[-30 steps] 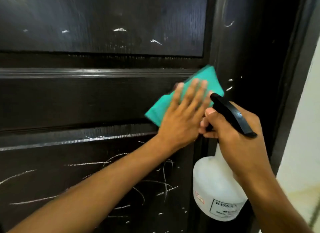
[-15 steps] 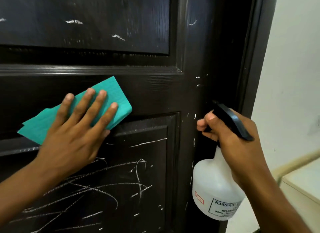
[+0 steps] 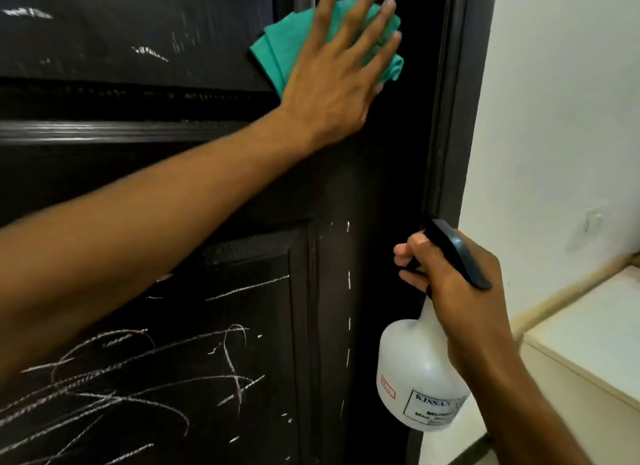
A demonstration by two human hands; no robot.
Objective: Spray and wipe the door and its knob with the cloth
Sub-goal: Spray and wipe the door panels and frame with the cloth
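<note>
- Head view: left hand (image 3: 332, 83), fingers spread flat, presses the cloth (image 3: 277, 49) on the door (image 3: 173, 187) near its upper right edge.
- Right hand (image 3: 460, 291) grips the bottle (image 3: 415, 378) beside the door's edge, finger on trigger.
- Chalk scribbles (image 3: 138, 378) mark the lower panel.

The door (image 3: 145, 194) is dark brown wood with raised panels, its lower panel covered in white chalk-like scribbles and its right stile flecked with small white marks. A folded teal cloth (image 3: 277, 45) lies flat against the door's upper right part, near the edge. The spray bottle (image 3: 415, 371) is translucent white with a black trigger head and a printed label; it hangs upright just beside the door's right edge.
</note>
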